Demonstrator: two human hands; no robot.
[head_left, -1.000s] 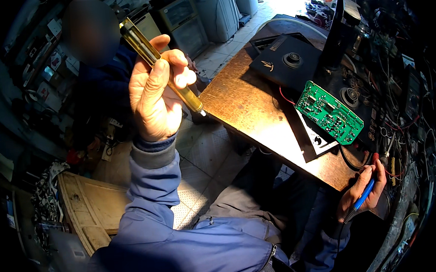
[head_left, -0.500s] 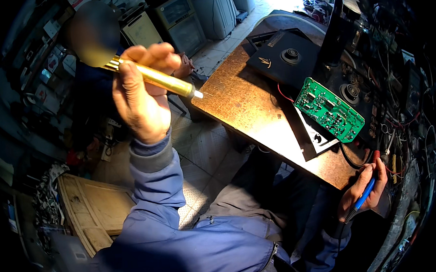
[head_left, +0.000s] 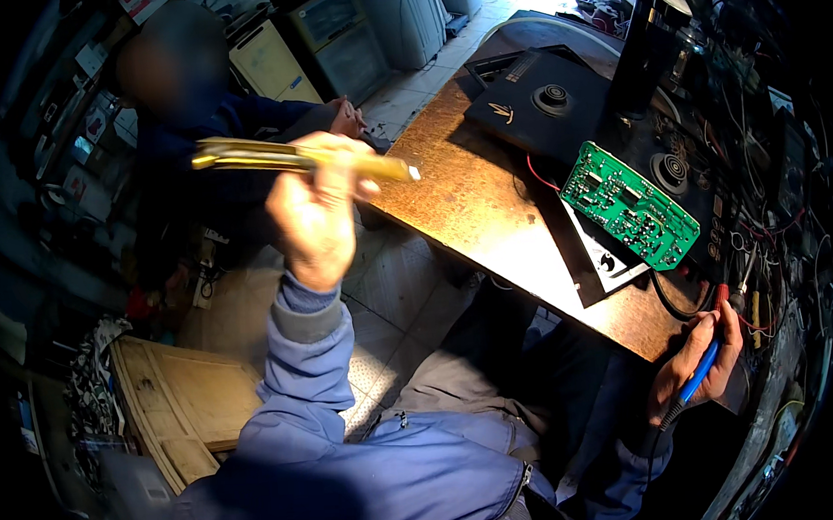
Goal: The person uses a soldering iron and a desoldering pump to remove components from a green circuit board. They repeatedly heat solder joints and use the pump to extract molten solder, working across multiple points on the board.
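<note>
Raised at the left, my left hand [head_left: 316, 223] is closed round a shiny yellow solder sucker [head_left: 388, 164], slightly blurred by motion. Its white tip points right, toward the table; the back end reaches past my fingers to the left. At the table's near right corner, my right hand [head_left: 691, 368] grips a soldering iron [head_left: 699, 377] by its blue handle, with a dark cord running down from it. The iron's far end cannot be told apart from the clutter beyond. A green circuit board [head_left: 628, 206] tilts on the table, above a white-edged panel, apart from both hands.
A black cooktop panel [head_left: 536, 108] and coil-like discs [head_left: 671, 173] rest on the brown table [head_left: 432, 189]. Tangled wires and tools [head_left: 751, 271] crowd the right side. Another person [head_left: 183, 112] sits at the left with hands together. A wooden cabinet [head_left: 193, 394] stands lower left.
My left hand has moved right and turned, carrying the solder sucker right, with its back end now swung clear on the left. My right hand and the circuit board have hardly shifted.
</note>
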